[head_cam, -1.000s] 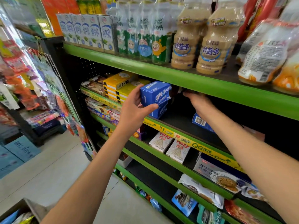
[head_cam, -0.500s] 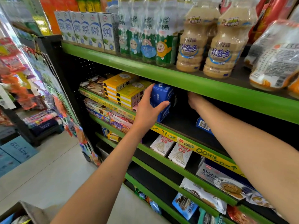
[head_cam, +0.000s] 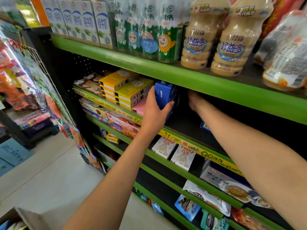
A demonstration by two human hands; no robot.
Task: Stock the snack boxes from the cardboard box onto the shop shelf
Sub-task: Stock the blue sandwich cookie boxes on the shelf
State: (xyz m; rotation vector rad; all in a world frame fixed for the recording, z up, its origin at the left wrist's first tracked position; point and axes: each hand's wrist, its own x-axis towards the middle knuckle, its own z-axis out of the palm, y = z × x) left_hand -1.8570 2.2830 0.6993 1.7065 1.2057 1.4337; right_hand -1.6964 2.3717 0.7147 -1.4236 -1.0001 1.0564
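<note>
My left hand (head_cam: 153, 112) grips a blue snack box (head_cam: 163, 93), fingers on its left side and thumb on its right. The box stands atop other blue boxes on the shelf board (head_cam: 186, 123), right of a pink box (head_cam: 140, 107) and yellow boxes (head_cam: 131, 92). My right hand (head_cam: 194, 99) reaches deep under the upper green shelf; its fingers are hidden in the dark. Another blue box (head_cam: 204, 126) lies on the board beside my right forearm. A corner of the cardboard box (head_cam: 25, 216) shows at bottom left.
The upper green shelf edge (head_cam: 199, 80) hangs low over both hands, with milk cartons (head_cam: 83, 20) and drink bottles (head_cam: 230, 40) on top. White stick-biscuit boxes (head_cam: 174, 151) and bagged snacks fill lower shelves. Hanging snack packets (head_cam: 49, 100) line the rack's left end. Pale floor lies below.
My left hand has pushed the blue box further back and left onto the shelf, next to the yellow boxes. My right hand has slid deeper under the upper shelf.
</note>
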